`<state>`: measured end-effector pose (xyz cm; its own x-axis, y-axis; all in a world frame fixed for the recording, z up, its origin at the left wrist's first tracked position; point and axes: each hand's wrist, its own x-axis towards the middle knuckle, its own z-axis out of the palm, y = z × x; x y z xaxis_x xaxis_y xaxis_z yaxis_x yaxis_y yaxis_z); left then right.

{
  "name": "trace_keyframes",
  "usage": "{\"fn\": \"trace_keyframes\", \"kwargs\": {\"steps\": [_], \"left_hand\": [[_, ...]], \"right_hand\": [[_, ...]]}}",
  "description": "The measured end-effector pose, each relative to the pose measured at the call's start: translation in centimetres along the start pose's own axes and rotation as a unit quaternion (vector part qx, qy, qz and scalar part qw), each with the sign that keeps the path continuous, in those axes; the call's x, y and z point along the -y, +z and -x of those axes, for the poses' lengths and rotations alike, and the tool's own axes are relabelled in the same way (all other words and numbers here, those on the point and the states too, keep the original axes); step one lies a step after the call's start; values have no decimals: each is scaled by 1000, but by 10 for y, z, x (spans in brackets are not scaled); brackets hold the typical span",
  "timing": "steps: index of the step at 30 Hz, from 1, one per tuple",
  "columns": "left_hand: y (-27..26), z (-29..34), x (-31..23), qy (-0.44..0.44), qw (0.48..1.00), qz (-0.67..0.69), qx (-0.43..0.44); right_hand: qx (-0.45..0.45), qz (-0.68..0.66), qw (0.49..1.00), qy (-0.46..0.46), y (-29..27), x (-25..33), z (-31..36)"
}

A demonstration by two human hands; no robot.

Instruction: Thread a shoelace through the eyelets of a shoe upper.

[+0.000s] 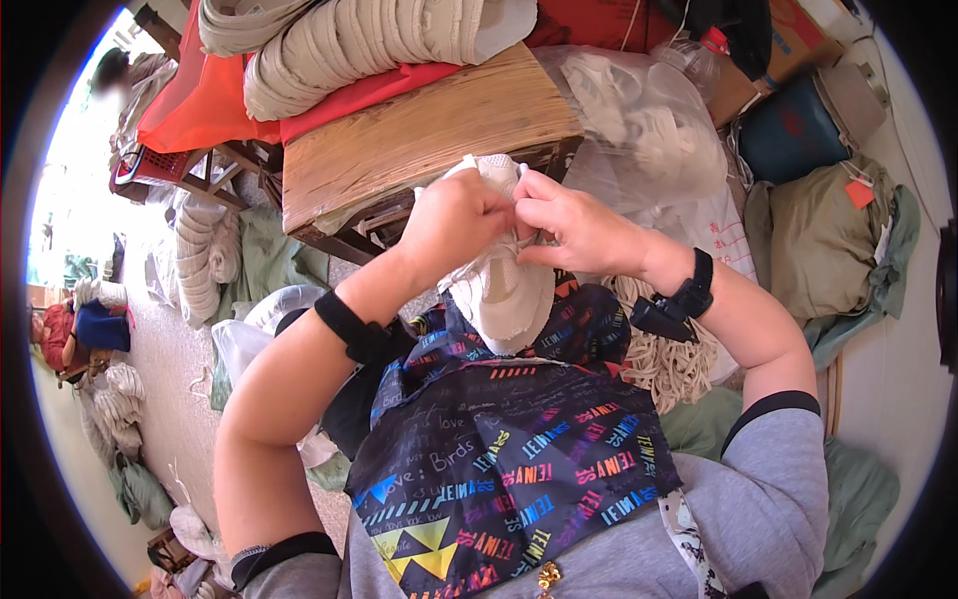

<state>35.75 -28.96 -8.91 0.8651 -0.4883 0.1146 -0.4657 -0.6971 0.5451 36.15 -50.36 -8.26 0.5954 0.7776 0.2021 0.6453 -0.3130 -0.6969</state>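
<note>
A white fabric shoe upper point(502, 304) stretches from my lap up toward the wooden bench's front edge. My left hand point(457, 222) is closed over its upper part, thumb and fingers pressed together on the fabric. Close beside it, my right hand point(577, 222) is pinched at the middle of the upper, its fingertips nearly meeting those of the left. Whatever small piece lies between the right fingertips is hidden by the fingers. Under the upper, a dark apron point(519, 449) with colourful print covers my lap.
Stacked pale shoe uppers point(369, 60) lie on the wooden bench point(429, 130) ahead. Clear plastic bags point(649, 130) of white pieces stand right of it. A heap of pale cord point(669, 354) hangs by my right forearm. Farther right is a stuffed olive sack point(823, 240).
</note>
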Motion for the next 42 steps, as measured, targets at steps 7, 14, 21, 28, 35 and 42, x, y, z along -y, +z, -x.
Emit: {"fn": "trace_keyframes", "kwargs": {"steps": [7,14,21,28,35,42], "left_hand": [[-2,12,-3,-50,979,182,-76],[9,43,-9,-109,922,303,-216],[13,49,-18,-114,966,104,-206],[19,49,-19,-152,956,167,-189],[27,57,-12,-130,938,224,-231],[27,58,18,-127,840,481,-215]], "right_hand": [[-70,204,974,64,20,11,-3],[-171,140,974,42,34,12,-4],[-237,-298,917,117,29,40,-15],[-143,-364,881,265,27,35,-1],[-99,-386,869,292,35,37,-18],[-166,-153,972,64,6,68,-53]]}}
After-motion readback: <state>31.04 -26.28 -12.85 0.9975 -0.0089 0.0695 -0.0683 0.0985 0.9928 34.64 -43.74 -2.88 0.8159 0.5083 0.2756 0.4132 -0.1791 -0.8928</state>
